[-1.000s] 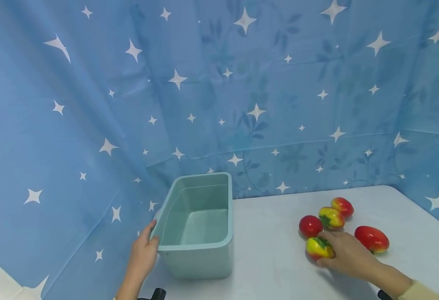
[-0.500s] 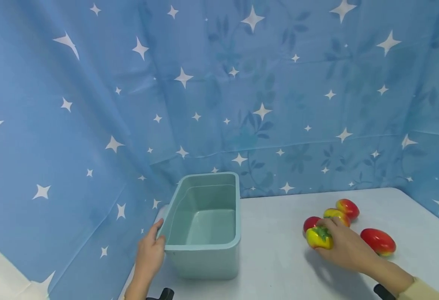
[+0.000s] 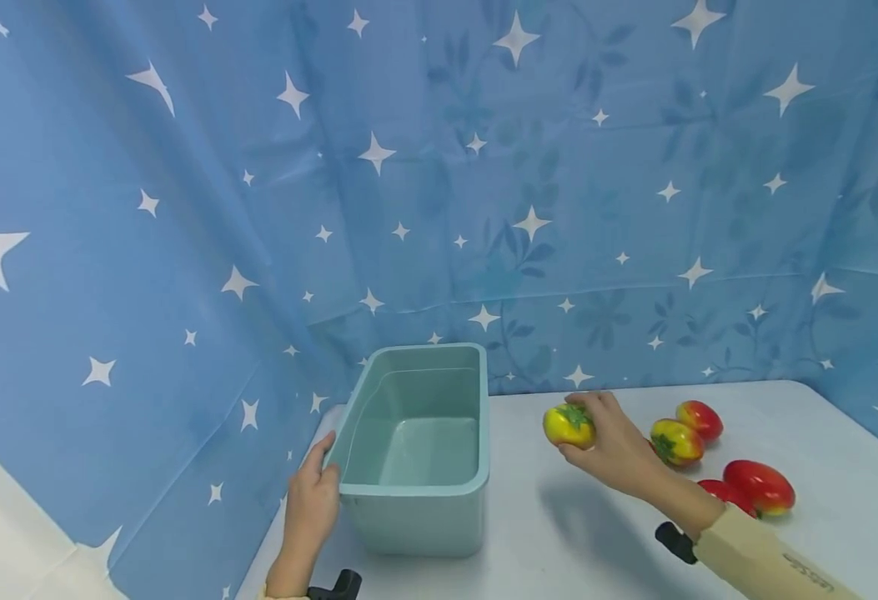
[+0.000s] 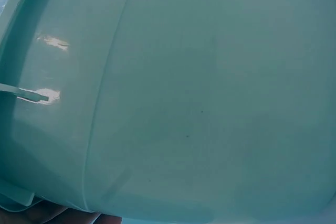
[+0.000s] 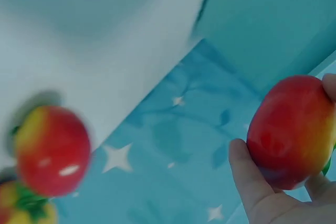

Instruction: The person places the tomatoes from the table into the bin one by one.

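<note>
My right hand (image 3: 617, 450) holds a red-and-yellow egg-shaped fruit with a green leafy cap (image 3: 568, 426) above the table, right of the bin. In the right wrist view, fingertips press around the red side of this fruit (image 5: 286, 132). At the left side of a pale green plastic bin (image 3: 416, 490), my left hand (image 3: 311, 504) grips the rim, thumb on top. The bin's smooth wall (image 4: 184, 77) fills the left wrist view, with finger parts (image 4: 68, 216) showing under its edge at the lower left. No fruit shows inside the bin.
On the white table (image 3: 521, 517), several similar fruits lie at the right: a yellow-and-red one (image 3: 676, 442), a redder one (image 3: 699, 420) behind it, and a long red one (image 3: 760, 487) nearer. A blue star-patterned curtain (image 3: 439, 192) hangs behind and at the left.
My right hand has lifted the fruit off the table and carried it left toward the bin. The left hand keeps its grip on the rim. The head view has shifted slightly.
</note>
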`<state>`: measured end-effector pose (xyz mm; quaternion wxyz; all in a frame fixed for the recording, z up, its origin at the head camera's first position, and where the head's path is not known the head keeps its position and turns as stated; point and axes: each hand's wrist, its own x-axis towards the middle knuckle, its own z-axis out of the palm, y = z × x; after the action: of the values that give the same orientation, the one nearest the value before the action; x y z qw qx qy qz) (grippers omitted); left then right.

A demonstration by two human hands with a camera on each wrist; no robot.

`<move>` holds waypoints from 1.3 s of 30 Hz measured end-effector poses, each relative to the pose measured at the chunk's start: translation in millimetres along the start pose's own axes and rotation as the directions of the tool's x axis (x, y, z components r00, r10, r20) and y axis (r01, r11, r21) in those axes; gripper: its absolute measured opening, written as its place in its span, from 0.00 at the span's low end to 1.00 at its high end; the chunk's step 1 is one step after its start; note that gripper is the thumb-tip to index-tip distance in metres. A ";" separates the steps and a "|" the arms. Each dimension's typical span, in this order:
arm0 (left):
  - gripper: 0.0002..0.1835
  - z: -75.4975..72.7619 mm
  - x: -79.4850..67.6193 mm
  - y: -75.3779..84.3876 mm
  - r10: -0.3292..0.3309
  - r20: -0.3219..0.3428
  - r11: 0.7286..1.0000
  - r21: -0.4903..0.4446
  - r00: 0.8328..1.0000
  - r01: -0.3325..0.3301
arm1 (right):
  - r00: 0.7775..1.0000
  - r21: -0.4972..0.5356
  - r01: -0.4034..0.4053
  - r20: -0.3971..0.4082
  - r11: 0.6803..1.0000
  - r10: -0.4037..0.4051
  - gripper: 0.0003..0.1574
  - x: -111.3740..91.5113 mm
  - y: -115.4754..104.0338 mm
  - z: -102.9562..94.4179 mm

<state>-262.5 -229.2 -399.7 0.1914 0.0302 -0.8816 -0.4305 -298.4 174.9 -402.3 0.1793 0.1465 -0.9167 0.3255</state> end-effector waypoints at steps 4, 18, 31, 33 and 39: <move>0.28 0.5 -0.5 -0.8 -0.013 -0.002 1.000 -0.008 1.000 0.013 | 0.997 0.036 0.069 -0.044 0.997 -0.068 0.39 15.8 -19.2 10.7; 0.28 7.6 -1.5 1.8 -0.033 -0.093 0.998 -0.049 0.995 0.029 | 0.996 0.201 0.086 -0.023 0.976 -0.083 0.40 47.9 -69.6 15.8; 0.28 9.5 -1.9 0.3 -0.042 -0.093 0.998 -0.051 0.995 0.037 | 0.986 0.263 0.155 0.022 0.952 -0.167 0.39 53.4 -109.1 35.5; 0.28 9.9 -2.3 0.0 -0.038 -0.093 0.998 -0.049 0.995 0.034 | 0.983 0.272 0.162 0.034 0.949 -0.178 0.39 52.7 -113.7 39.6; 0.28 8.2 -3.2 -0.2 -0.040 -0.094 0.998 -0.043 0.995 0.037 | 0.963 0.297 0.177 0.142 0.938 -0.227 0.38 47.0 -125.8 55.0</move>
<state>-262.5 -222.5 -405.5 0.2251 0.0636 -0.8617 -0.4503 -304.7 38.2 -353.7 0.1083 0.2921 -0.8533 0.4181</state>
